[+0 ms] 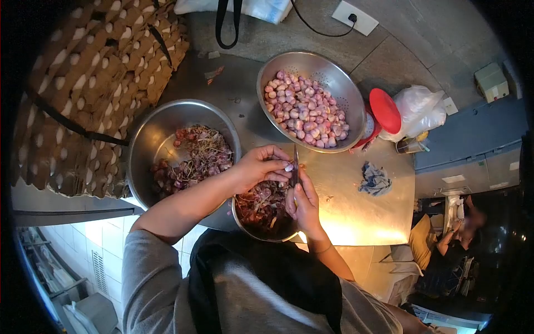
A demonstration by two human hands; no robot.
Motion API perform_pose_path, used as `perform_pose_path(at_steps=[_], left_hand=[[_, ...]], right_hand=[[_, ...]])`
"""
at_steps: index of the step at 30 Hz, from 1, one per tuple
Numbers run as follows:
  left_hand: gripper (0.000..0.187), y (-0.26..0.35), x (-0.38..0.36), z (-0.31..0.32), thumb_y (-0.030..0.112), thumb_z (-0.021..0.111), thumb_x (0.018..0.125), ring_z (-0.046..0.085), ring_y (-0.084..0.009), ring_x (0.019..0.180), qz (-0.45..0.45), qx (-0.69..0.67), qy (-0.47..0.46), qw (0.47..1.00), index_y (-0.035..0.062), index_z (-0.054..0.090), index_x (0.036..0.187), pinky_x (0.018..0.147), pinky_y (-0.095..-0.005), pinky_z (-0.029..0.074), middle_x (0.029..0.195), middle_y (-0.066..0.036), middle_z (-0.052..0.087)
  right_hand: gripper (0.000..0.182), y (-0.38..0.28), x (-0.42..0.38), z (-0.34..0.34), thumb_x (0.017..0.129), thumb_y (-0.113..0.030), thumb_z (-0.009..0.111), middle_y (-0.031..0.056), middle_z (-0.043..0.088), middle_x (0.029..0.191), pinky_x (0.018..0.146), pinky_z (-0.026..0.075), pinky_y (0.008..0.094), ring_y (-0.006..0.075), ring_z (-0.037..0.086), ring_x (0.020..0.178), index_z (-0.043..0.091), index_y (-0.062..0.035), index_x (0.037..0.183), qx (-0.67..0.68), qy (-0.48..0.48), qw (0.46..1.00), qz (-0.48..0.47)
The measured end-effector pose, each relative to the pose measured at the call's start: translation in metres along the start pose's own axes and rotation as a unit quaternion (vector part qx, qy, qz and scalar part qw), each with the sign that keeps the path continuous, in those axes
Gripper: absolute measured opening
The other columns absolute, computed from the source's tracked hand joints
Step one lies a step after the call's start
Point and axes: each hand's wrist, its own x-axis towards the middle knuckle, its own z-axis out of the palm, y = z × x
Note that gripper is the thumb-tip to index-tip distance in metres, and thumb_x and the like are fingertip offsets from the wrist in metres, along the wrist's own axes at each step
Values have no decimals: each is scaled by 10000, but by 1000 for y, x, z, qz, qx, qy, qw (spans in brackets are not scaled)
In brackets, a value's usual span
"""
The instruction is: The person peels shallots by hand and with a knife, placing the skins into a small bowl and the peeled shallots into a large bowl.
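- Black apron (261, 267) closest of all, bottom centre of the frame, over a grey shirt (150, 278), and both forearms reach up from it.
- Left hand (258, 168), dead centre: thumb and fingertips pinch a small peeled bulb (288, 167), pale and purplish, right up beside the blade.
- Right hand (303, 203), just below and to the right: fingers curled round a knife (295, 164), its dark blade pointing to the top of the frame.
- Directly beneath the hands, lower centre, a smaller bowl (288, 234) holds a heap of reddish-brown skins (261, 209), partly covered by the hands and left forearm.
- Over to the left of centre, a big steel bowl (153, 136), loaded with purple bulbs and stringy roots (206, 150); the left forearm crosses its lower edge.
- Upper centre now: a steel colander (342, 83), with pink, peeled-looking bulbs (306, 111) piled inside.
- Right beside it, a round red lid (385, 111) leans near a bulging plastic bag (418, 111).
- Right of centre, a crumpled blue-grey cloth (375, 179) lies on the shiny metal table (361, 220).
- Upper left, cardboard trays (83, 83) of white eggs, black straps across them.
- Far right, another person (459, 234) in dark clothing, hands raised, details blurred.
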Motion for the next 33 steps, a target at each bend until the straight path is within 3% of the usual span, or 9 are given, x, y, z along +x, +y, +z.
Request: perform_pose_path(at_steps=[10,33], left_hand=[[182,-1,1,-2,2,560,808,588,-165,855,56,10,-9,998,-5,547,989,767,-314,516,936,-86,581],[209,2,-1,0,35,571,812,574,-146,872,45,-6,-6,999,31,556,1021,757,-279,503,950,-69,585]], right_hand=[[444,0,-3,1,935,-171,346,-29,342,530,402,280,167,45,315,441,237,-65,1352,28,-5,1000,-2],[458,0,-2,2,936,-184,342,-29,331,514,389,273,169,48,304,430,210,-93,1365,30,-11,999,-2]])
